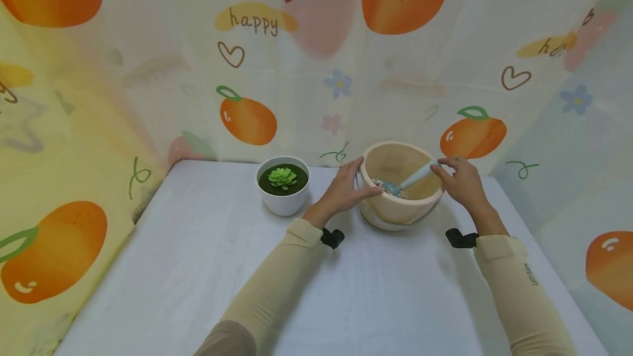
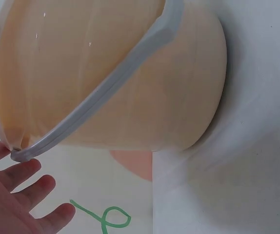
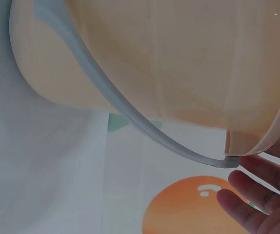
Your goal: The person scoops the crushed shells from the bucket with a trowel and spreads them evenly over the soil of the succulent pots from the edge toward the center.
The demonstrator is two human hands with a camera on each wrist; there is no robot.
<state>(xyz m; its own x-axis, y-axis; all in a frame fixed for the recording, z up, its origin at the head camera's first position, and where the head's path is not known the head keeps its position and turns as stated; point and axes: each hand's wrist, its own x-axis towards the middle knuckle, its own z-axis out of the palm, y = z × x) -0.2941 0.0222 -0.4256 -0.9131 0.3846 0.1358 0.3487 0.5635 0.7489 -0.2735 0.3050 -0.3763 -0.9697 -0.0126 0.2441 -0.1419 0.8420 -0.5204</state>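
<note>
A cream plastic bucket (image 1: 395,210) with a grey-blue carry handle (image 2: 93,102) hanging down its front stands upright at the table's back right. Small mixed bits (image 1: 383,184) lie inside it, with a light-blue scoop (image 1: 415,176) slanting up to the right rim. My left hand (image 1: 346,188) holds the bucket's left rim, thumb on the front edge and the other fingers outside, near the handle's pivot. At the right rim, my right hand (image 1: 462,183) holds the bucket, its thumb by the scoop's upper end; whether it also pinches the scoop is unclear.
Left of the bucket stands a white pot (image 1: 283,202) with a green succulent (image 1: 282,177). A white cloth covers the table (image 1: 207,268). Fruit-printed curtains (image 1: 316,98) hang close behind and at both sides.
</note>
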